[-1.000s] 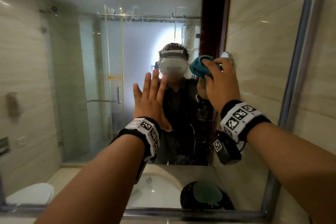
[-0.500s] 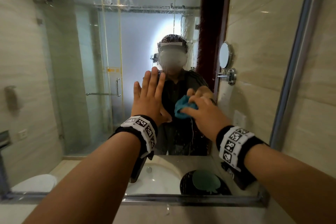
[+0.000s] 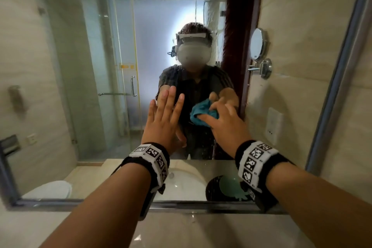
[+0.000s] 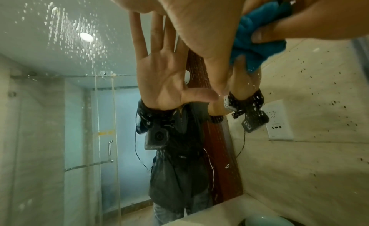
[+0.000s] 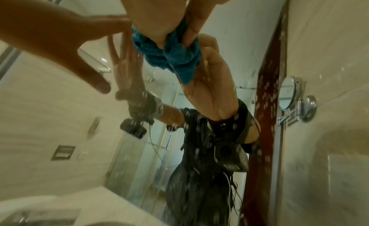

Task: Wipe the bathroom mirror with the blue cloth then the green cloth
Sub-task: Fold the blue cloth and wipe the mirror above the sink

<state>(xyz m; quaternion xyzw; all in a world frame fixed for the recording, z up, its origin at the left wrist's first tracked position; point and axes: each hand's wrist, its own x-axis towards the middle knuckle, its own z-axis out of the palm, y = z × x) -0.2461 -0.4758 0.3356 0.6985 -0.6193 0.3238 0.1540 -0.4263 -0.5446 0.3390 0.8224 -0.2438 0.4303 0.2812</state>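
The bathroom mirror (image 3: 90, 66) fills the head view, its glass speckled with water drops (image 4: 66, 38). My left hand (image 3: 164, 119) lies flat on the glass with straight fingers, holding nothing. Just to its right, my right hand (image 3: 223, 125) grips the bunched blue cloth (image 3: 201, 112) and presses it against the mirror. The wrist views show the blue cloth (image 5: 169, 55) pinched between thumb and fingers, and the blue cloth (image 4: 257, 44) beside my left thumb. A pale green cloth (image 3: 229, 186) shows only as a reflection, lying on a black round thing by the basin.
The mirror's metal frame (image 3: 340, 78) runs up the right side, with tiled wall beyond it. A stone counter (image 3: 181, 229) lies below the mirror's bottom edge. Reflected in the glass are a basin (image 3: 181, 179), a toilet (image 3: 50, 189) and a round shaving mirror (image 3: 257, 46).
My right hand has dragged the blue cloth down the glass from head height at the upper right to beside my left hand. The left hand has stayed flat on the mirror.
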